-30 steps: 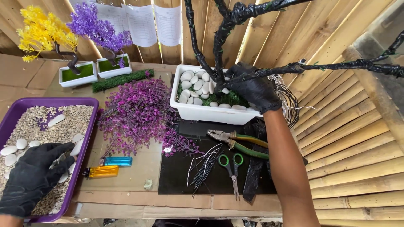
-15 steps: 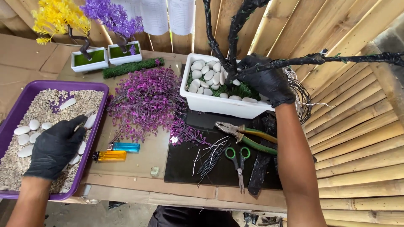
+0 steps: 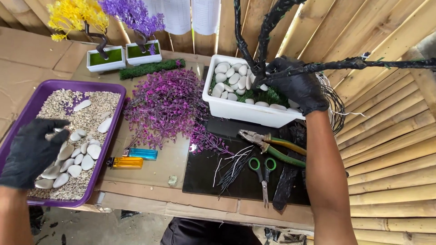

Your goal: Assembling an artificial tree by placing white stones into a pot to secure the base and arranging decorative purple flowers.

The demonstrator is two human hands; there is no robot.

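From the head view, the left hand, in a black glove, hovers over the purple tray of gravel, its grip loosely curled above the white pebbles lying there; whether a pebble is pinched in it I cannot tell. The right hand, also gloved, has its grip clamped on the black tree trunk where it rises from the white planter, which holds more pebbles and green moss. The tray sits well to the left of the planter, with a heap of purple foliage between them. Just in front of the planter on the counter lie pliers and green-handled scissors. Two lighters lie between tray and foliage.
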